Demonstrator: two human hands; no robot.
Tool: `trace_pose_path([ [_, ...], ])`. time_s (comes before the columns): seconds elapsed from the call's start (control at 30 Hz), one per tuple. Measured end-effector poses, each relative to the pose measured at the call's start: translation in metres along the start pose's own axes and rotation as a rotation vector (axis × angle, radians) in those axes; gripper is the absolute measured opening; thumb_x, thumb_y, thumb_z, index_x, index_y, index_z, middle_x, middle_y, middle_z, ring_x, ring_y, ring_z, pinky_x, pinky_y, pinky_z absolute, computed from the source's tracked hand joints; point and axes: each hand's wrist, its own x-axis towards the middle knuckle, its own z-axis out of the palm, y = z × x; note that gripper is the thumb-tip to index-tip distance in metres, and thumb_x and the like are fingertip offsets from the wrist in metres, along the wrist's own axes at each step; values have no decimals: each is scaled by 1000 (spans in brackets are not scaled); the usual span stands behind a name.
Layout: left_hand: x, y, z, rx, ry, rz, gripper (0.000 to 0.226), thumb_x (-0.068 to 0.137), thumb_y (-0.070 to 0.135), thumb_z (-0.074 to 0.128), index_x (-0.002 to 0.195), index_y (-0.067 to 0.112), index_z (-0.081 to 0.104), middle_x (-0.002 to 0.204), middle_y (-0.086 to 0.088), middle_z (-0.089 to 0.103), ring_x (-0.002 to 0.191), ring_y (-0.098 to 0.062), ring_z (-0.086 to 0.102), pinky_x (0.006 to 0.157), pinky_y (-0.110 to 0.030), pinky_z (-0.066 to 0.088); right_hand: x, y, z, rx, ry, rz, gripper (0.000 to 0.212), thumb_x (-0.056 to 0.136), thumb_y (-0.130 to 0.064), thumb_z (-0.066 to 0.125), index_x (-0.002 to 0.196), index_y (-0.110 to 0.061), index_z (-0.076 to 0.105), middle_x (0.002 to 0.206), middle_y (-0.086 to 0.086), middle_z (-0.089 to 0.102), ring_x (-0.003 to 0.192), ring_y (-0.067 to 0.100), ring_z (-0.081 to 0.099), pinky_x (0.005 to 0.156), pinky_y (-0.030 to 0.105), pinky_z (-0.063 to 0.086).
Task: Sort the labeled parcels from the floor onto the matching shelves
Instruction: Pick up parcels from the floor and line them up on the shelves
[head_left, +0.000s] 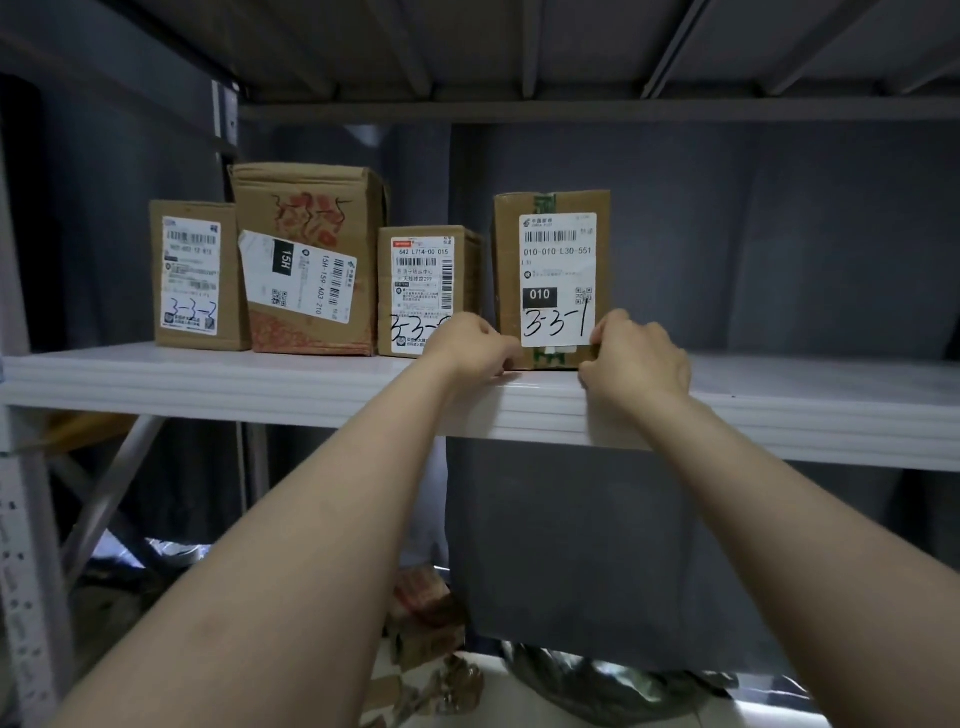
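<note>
Parcels: four cardboard boxes stood upright in a row on the white shelf (208, 371). Left hand (470, 345) and right hand (636, 358) pinched the bottom corners of the rightmost parcel (553, 244), marked 3-3-1, near the front edge. Open shelf lay to its right.

A white shelf board (260, 379) runs across the view, set in a pale metal rack. Four cardboard parcels stand upright on it in a row. From the left: a box hand-marked 3-3-3 (195, 275); a larger, creased box (311, 260) with a crooked label, touching it; a short box (426, 291) just beside that; and, a small gap further right, a box marked 3-3-1 (553, 275). The board right of this last box is bare.
</note>
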Motion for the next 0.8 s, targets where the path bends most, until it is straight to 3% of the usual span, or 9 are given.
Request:
trace_pose_path([
  [0.07,2,-1,-2,-26,-30,-19,32,88,27,65,100,-2,73,109,-9,71,104,-26,66,99,-45,51,5,-1,1,-25,-47,-53,36,92,-19,56,127,-17,53,121,12,61,124,30,48,91,39,41],
  [0.17,6,-3,-2,-30,-76,-25,36,88,30,65,104,-1,73,116,-11,69,107,-25,64,102,-45,49,11,5,5,34,-127,-96,39,89,-13,51,127,-23,55,123,10,61,116,30,51,80,35,42],
  [0.3,5,-2,-5,-12,-111,-35,36,82,35,66,102,6,72,107,-8,66,111,-28,64,103,-42,48,14,12,6,109,-235,-135,58,86,-16,47,140,-37,47,139,5,54,127,29,48,100,39,44],
  [0.43,5,-2,-7,-7,-118,-39,28,90,30,64,106,8,70,95,-10,62,86,-23,58,86,-31,48,14,11,4,117,-295,-165,62,85,-13,46,143,-34,45,142,3,53,134,26,43,109,43,39],
  [0.6,7,-4,-3,6,-67,-40,35,89,29,65,108,0,70,86,-8,60,84,-23,55,82,-32,46,13,12,5,131,-270,-162,49,81,-9,43,124,-26,58,129,2,62,125,25,49,105,46,43],
  [0.73,3,-6,0,58,-20,16,29,88,27,65,103,3,73,101,-8,68,101,-26,61,96,-38,50,9,13,6,156,-218,-108,54,89,-15,46,140,-33,46,140,9,49,126,34,49,108,42,40],
  [0.8,-5,-5,4,128,35,79,25,89,27,64,100,7,73,106,-5,68,102,-23,60,91,-34,50,4,10,6,115,-111,-91,50,92,-13,49,140,-27,47,137,12,50,125,35,49,105,41,37],
])
